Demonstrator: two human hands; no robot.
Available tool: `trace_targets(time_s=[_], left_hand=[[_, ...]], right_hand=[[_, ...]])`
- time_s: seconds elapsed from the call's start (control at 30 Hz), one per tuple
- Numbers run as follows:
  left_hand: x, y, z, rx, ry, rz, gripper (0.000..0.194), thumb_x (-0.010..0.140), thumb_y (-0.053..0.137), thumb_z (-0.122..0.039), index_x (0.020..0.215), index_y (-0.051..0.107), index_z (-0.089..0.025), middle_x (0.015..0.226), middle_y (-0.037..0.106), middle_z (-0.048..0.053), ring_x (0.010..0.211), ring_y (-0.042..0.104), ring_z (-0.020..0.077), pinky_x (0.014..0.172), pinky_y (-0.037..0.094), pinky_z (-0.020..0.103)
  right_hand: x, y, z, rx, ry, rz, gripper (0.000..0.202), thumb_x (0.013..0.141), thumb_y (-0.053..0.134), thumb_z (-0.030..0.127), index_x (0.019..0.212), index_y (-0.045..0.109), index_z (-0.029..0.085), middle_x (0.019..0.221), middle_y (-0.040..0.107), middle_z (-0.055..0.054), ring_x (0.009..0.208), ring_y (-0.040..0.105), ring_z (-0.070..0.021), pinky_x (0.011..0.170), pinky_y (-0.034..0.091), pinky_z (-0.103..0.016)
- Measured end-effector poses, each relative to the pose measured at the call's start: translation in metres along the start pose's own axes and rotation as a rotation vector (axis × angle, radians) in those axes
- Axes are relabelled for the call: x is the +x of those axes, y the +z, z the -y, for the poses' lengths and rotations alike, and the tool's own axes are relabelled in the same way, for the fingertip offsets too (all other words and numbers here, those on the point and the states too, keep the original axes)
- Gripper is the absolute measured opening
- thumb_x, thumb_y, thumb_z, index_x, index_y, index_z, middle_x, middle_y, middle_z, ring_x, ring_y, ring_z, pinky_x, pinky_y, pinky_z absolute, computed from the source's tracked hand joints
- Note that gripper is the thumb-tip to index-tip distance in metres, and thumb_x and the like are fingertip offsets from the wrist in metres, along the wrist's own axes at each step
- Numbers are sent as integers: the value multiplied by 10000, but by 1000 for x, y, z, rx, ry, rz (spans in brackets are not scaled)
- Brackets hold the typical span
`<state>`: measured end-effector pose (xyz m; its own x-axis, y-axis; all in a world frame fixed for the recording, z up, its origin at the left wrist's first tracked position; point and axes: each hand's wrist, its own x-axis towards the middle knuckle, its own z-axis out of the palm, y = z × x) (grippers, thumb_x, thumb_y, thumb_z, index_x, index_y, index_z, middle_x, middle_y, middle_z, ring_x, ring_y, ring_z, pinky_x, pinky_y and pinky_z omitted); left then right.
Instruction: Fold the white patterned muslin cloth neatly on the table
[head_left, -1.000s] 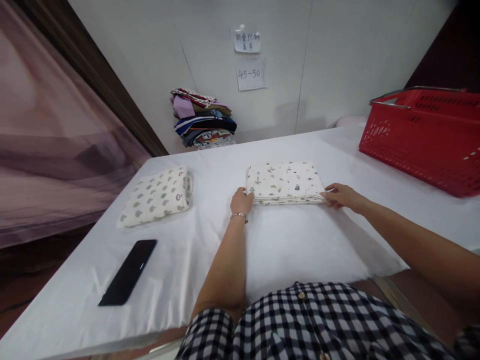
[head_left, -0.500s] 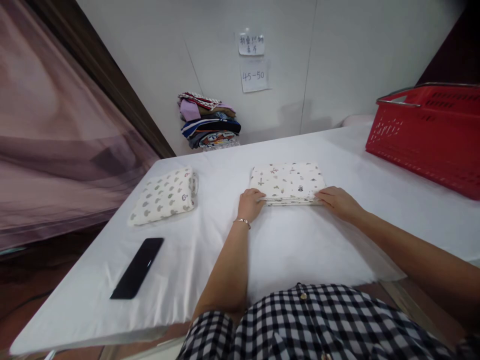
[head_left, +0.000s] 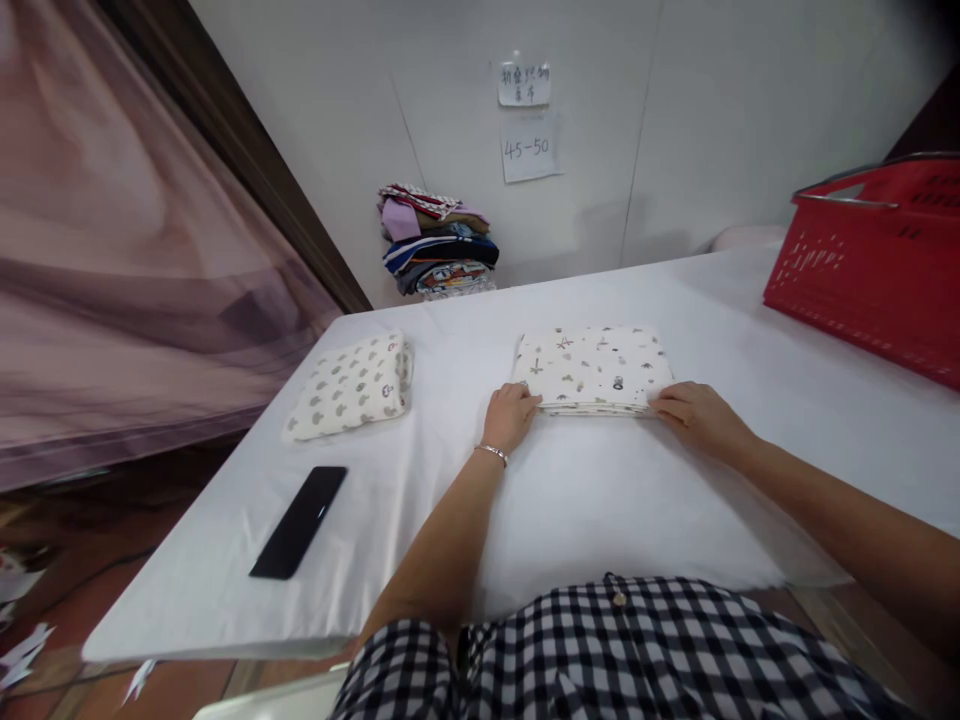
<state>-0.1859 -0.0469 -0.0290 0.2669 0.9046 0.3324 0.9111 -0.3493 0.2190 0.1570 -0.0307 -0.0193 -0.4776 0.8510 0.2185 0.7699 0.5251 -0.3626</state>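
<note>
A white cloth with small printed figures [head_left: 592, 365] lies folded into a flat rectangle on the table in front of me. My left hand [head_left: 511, 415] pinches its near left corner, fingers closed on the edge. At the near right corner my right hand [head_left: 694, 415] grips the cloth in the same way, thumb and fingers together. Several folded layers show along the near edge between my hands. To the left lies a second folded cloth, white with grey mushroom-like prints [head_left: 352, 390], untouched by either hand.
A black phone [head_left: 300, 522] rests on the white-covered table [head_left: 405, 550] at the left. A red plastic basket [head_left: 870, 270] stands at the back right. Behind the far edge is a pile of folded clothes [head_left: 439, 245] against the wall, below paper signs [head_left: 529, 148]. A pink curtain [head_left: 142, 250] hangs at left.
The whole view has shifted, so things appear a little further right. Both hands stay at the cloth's near corners, and its near edge now lies flatter, with the layers pressed closer together.
</note>
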Motion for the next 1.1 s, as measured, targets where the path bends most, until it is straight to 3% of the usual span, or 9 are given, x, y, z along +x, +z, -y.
trace_targets(time_s=[0.17,0.27,0.53,0.67,0.77,0.87,0.97,1.1], left_hand=[[-2,-1,-6,14,22,-40,216,859,560,-223,1050,651,-265,988,598,48,981,503,208,852,399,361],[-1,1,-7,13,36,-59,206,871,549,-219,1046,650,-260,990,612,46,977,511,201,852,399,358],[-3,-2,0,-90,-30,-36,142,858,586,-268,948,695,-267,947,662,30,949,562,183,857,412,357],[13,-10,-10,-180,-113,-94,203,869,557,-383,836,701,-243,885,673,26,906,591,174,873,431,350],[38,-8,-20,-192,-91,-131,231,886,524,-372,974,676,-221,1067,658,50,1056,560,184,948,419,339],[58,3,-25,-121,-89,-6,401,865,528,-440,1181,588,-201,1366,486,87,1305,374,241,1085,302,400],[61,17,-23,-69,-181,191,566,858,440,-562,1320,466,-236,1488,320,74,1393,215,280,1124,212,472],[48,29,-21,-86,-194,233,618,888,285,-590,1399,357,-250,1526,236,53,1420,126,247,1151,131,465]], right_hand=[[14,-1,18,-60,-82,-74,291,856,445,346,1010,674,253,1124,630,-92,1074,542,-312,950,384,-505],[22,8,25,-70,-112,-50,322,880,406,358,1019,679,258,1104,639,-82,1064,544,-296,929,409,-478],[9,27,17,-9,-186,-127,344,902,381,337,1025,694,267,1044,671,-77,996,583,-277,857,467,-475],[17,21,25,-16,-220,-130,330,900,397,351,1004,698,264,1063,666,-81,991,599,-279,858,481,-459],[44,15,34,-8,-231,-154,333,901,395,373,1027,685,269,1159,633,-80,1073,571,-275,907,468,-444],[77,18,26,-35,-203,-181,385,901,382,411,1143,635,252,1325,534,-89,1231,465,-282,990,410,-457],[96,33,-2,-170,-64,-108,464,878,388,477,1233,578,245,1377,486,-114,1292,382,-354,967,384,-567],[93,55,-35,-308,-26,-60,494,897,345,476,1280,541,232,1407,450,-134,1294,376,-369,959,373,-578]])
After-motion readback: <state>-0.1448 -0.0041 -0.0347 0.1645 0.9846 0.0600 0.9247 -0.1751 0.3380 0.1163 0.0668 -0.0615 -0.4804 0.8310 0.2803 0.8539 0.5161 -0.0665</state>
